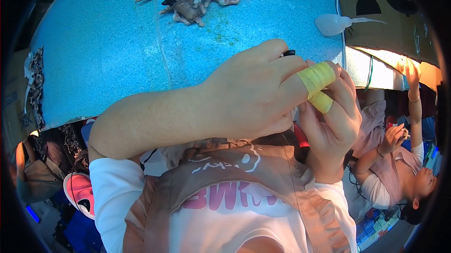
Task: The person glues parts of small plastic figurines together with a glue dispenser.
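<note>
My left hand point(249, 91) is closed in a fist, its back toward me, the forearm crossing from the left over the near table edge. Beyond its knuckles pokes the tip of a small black piece point(288, 53); the rest of it is hidden by the fingers. Against the left fingers, my right hand point(340, 117) is closed too, its fingers bent and pinched together. Whatever lies between its fingertips is covered. Bands of yellow tape point(317, 77) wrap fingers where the two hands meet.
Several small brown-and-pink figurines point(187, 9) lie on the blue table point(117, 60) at the far side. A white squeeze bottle point(331, 24) with a thin nozzle rests by the right edge, beside a cardboard box point(380, 9). To the right sits a co-worker point(392, 173).
</note>
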The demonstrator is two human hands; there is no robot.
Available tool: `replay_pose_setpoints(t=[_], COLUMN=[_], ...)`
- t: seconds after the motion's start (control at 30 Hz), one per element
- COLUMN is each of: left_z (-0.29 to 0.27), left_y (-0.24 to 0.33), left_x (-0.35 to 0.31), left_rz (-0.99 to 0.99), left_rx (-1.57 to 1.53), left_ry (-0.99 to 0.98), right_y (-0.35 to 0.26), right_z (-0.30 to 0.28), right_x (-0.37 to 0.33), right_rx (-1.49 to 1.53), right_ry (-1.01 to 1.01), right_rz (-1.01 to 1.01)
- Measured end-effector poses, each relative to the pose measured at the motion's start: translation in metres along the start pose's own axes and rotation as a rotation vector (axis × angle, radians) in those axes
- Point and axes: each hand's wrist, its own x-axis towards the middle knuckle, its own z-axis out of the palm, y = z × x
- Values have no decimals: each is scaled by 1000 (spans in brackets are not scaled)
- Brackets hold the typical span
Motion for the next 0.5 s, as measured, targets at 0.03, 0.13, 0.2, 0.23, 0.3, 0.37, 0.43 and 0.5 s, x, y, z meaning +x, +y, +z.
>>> replay_pose_setpoints(t=[0.03, 0.13, 0.2, 0.23, 0.3, 0.37, 0.43, 0.5], left_z=[0, 0, 0, -3, -11, -8, -8, -11], left_y=[1, 4, 5, 5, 4, 0, -1, 1], left_x=[1, 2, 2, 3, 5, 3, 1, -2], left_rz=[3, -5, 24, 29, 36, 82, 129, 14], left_rx=[-1, -42, -131, -131, -251, -262, -271, -555], left_ry=[-1, 1, 22, 19, -16, -7, 0, -58], right_y=[0, -3, -2, -2, -5, -6, -3, 1], right_z=[-1, -3, -8, -10, -9, -9, -10, -4], right_x=[0, -5, -8, -9, -13, -16, -17, -24], right_rx=[-8, 53, 169, 285, 373, 462, 418, 499], right_ry=[-11, 10, 35, 55, 106, 158, 103, 191], right_rz=[-4, 36, 80, 122, 162, 203, 82, 72])
